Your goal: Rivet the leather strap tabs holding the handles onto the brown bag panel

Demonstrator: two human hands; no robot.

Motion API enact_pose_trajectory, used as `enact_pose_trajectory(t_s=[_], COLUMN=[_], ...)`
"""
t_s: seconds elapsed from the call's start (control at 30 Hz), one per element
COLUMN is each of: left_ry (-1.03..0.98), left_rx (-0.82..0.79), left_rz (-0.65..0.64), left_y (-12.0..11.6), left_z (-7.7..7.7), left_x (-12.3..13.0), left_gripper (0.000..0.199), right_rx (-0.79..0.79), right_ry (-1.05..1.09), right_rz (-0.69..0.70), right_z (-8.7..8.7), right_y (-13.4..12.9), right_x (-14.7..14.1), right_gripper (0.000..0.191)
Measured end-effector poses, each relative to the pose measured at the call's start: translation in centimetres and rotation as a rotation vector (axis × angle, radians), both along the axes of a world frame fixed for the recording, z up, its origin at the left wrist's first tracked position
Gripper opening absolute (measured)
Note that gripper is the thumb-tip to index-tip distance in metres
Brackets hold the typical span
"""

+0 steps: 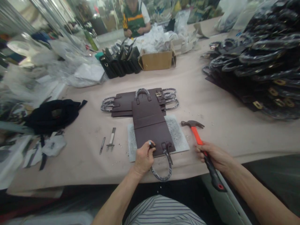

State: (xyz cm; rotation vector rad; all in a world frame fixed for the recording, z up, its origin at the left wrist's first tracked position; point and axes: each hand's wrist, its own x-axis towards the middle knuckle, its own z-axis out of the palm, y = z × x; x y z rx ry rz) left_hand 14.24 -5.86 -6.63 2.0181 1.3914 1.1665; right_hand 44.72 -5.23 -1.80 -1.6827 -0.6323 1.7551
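Striped shirt point(164, 214), bottom centre | left hand point(143, 158) pinching rod point(151, 144) on brown panel point(153, 132) | right hand point(214, 153) gripping hammer point(196, 135), lower right | far handle point(142, 89) looks attached, near handle point(162, 179) apparently unfinished

Shows a bag panel point(151, 123) at the centre of the frame, laid partly over a slab point(179, 136), partly over stacked panels point(126, 102) behind, on the bench point(82, 153). Has a rod point(102, 145) and then a fork tool point(111, 140) left of the slab, a hammer point(196, 135) to its right. Includes a bundle point(67, 112) at left, bags point(119, 62) beside a carton point(156, 61) at upper centre, a heap point(264, 62) at upper right.
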Motion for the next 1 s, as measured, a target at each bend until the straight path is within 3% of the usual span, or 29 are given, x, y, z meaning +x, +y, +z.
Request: enact_pose_trajectory(t_s=[0.07,0.17,0.27,0.37,0.47,0.57,0.7,0.77,0.87,1.0], left_ry=[-0.014,-0.027,-0.018,-0.011,-0.005,-0.009,-0.016,-0.004,0.006,-0.002], left_rx=[0.011,0.004,0.004,0.016,0.012,0.011,0.016,0.01,0.013,0.02], left_rz=[-0.006,-0.015,-0.026,-0.027,-0.023,-0.035,-0.041,-0.031,-0.029,-0.024], left_y=[0.1,0.2,0.3,0.3,0.3,0.2,0.2,0.1,0.1,0.1], left_z=[0.1,0.3,0.4,0.3,0.2,0.0,-0.1,-0.1,-0.2,-0.2], left_x=[0.0,0.1,0.2,0.2,0.2,0.2,0.1,0.1,0.1,0.2], left_gripper=[0.018,0.02,0.019,0.018,0.018,0.018,0.018,0.018,0.017,0.018], right_rx=[-0.035,0.149,0.545,0.939,1.14,1.209,1.368,1.407,1.31,1.243], right_ry=[0.111,-0.082,-0.507,-0.892,-1.114,-1.189,-1.161,-1.198,-1.231,-1.169], right_rz=[-0.084,-0.027,0.206,0.486,0.706,0.738,0.469,0.531,0.75,0.537], right_z=[1.3,4.2,7.5,9.5,10.4,11.5,12.4,12.3,11.9,12.0], right_y=[-0.2,-0.6,-1.4,-2.1,-2.5,-2.7,-3.1,-3.2,-3.2,-3.8], right_x=[-1.7,-3.7,-4.8,-5.4,-5.8,-6.4,-7.0,-7.1,-6.8,-6.8], right_gripper=[0.026,0.027,0.037,0.039,0.038,0.034,0.03,0.032,0.034,0.035])
